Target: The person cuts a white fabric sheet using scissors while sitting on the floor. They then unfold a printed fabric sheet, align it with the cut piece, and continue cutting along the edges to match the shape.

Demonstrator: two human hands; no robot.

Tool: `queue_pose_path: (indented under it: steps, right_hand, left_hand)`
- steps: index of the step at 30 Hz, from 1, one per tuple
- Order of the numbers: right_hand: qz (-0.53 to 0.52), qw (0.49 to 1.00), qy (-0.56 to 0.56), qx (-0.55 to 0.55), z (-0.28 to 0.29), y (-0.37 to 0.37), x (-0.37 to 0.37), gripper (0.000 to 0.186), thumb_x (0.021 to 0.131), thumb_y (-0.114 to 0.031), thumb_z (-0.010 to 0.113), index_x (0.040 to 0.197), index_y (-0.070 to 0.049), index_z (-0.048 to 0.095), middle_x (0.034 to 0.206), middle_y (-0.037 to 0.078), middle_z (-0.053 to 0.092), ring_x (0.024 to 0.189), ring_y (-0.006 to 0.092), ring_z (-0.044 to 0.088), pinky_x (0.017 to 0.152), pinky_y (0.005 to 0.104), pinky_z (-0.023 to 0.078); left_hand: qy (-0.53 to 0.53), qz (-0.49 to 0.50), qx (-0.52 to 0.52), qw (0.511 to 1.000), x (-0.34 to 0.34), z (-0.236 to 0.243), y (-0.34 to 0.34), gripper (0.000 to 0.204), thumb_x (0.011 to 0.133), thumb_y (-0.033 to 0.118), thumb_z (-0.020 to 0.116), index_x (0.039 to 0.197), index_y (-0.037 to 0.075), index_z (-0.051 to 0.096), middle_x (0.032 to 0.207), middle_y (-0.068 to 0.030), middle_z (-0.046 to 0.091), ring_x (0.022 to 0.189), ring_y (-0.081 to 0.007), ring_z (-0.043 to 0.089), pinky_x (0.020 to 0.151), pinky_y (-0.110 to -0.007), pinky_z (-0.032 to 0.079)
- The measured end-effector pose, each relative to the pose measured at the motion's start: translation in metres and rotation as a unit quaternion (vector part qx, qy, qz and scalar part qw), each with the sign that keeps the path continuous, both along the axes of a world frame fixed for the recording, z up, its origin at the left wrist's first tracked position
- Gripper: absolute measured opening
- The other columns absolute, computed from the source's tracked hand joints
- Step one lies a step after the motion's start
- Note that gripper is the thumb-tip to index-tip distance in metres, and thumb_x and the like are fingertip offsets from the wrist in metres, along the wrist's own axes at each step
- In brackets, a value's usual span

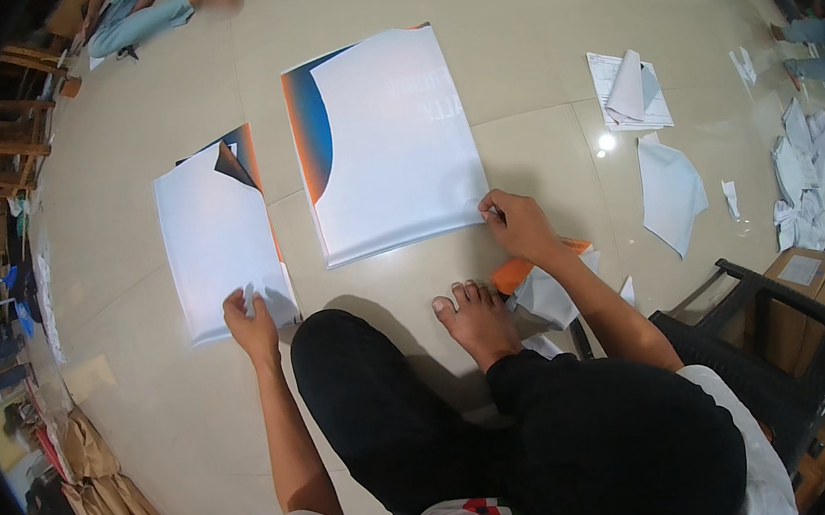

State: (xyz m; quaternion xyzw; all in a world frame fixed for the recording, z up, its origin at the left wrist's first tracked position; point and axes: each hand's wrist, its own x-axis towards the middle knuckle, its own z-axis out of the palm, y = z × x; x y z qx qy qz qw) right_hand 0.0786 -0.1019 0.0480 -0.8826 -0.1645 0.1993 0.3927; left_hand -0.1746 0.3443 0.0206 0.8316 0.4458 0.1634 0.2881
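Observation:
A wide white sheet [391, 149] with a curved cut-out lies on the tiled floor in front of me. Orange-and-blue print shows along its left and top edges; whether it is cloth or paper I cannot tell. The fingers of my right hand [520, 226] are pinched at its lower right corner. To the left lies a narrower white sheet [214, 238] over another with an orange edge, its top corner folded back to a dark underside. My left hand [253, 325] rests near this sheet's lower edge, thumb and fingers apart.
Papers with a folded scrap [628, 89] and a pale cut piece [672, 190] lie at right. Orange and white scraps [537, 290] sit beside my bare foot [475, 321]. A black plastic stool [773, 340] stands right, near cardboard boxes [818, 285]. Another person's leg [142, 24] shows far left.

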Motion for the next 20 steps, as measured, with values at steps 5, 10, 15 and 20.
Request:
queue_pose_path:
  steps: [5, 10, 15, 20]
  right_hand:
    - [-0.01, 0.996, -0.064, -0.053, 0.007, -0.012, -0.003, 0.017, 0.097, -0.012, 0.073, 0.111, -0.003, 0.069, 0.101, 0.016, 0.072, 0.092, 0.0331, 0.072, 0.083, 0.0439, 0.057]
    - [-0.027, 0.994, -0.1, -0.04, 0.018, -0.063, -0.009, 0.024, 0.091, -0.016, 0.079, 0.109, -0.004, 0.068, 0.113, 0.016, 0.068, 0.1, 0.0389, 0.07, 0.086, 0.0492, 0.057]
    - [-0.008, 0.997, -0.029, -0.064, 0.043, -0.102, -0.036, 0.031, 0.084, -0.014, 0.084, 0.109, -0.004, 0.069, 0.11, 0.017, 0.068, 0.094, 0.0376, 0.068, 0.084, 0.0477, 0.056]
    - [0.031, 0.99, 0.011, -0.138, 0.004, -0.137, -0.049, 0.043, 0.08, -0.018, 0.088, 0.118, -0.007, 0.072, 0.117, 0.018, 0.067, 0.099, 0.0352, 0.072, 0.089, 0.048, 0.056]
  left_hand:
    - [0.063, -0.001, 0.072, 0.995, -0.029, 0.007, -0.026, 0.046, 0.094, 0.016, 0.077, 0.133, -0.005, 0.061, 0.132, -0.0278, 0.061, 0.125, -0.0437, 0.057, 0.108, -0.053, 0.046]
    - [0.052, -0.14, 0.057, 0.987, -0.028, 0.02, -0.021, 0.042, 0.093, 0.014, 0.079, 0.129, -0.002, 0.065, 0.133, -0.0246, 0.062, 0.129, -0.0428, 0.056, 0.112, -0.051, 0.044]
    - [0.021, -0.233, 0.017, 0.972, -0.036, 0.032, -0.042, 0.046, 0.089, 0.015, 0.085, 0.129, 0.002, 0.068, 0.148, -0.0219, 0.058, 0.145, -0.0413, 0.049, 0.121, -0.05, 0.039]
    - [-0.001, -0.213, -0.111, 0.971, -0.054, -0.01, -0.024, 0.044, 0.1, 0.018, 0.078, 0.141, 0.01, 0.065, 0.163, -0.0146, 0.047, 0.16, -0.0376, 0.032, 0.132, -0.049, 0.028]
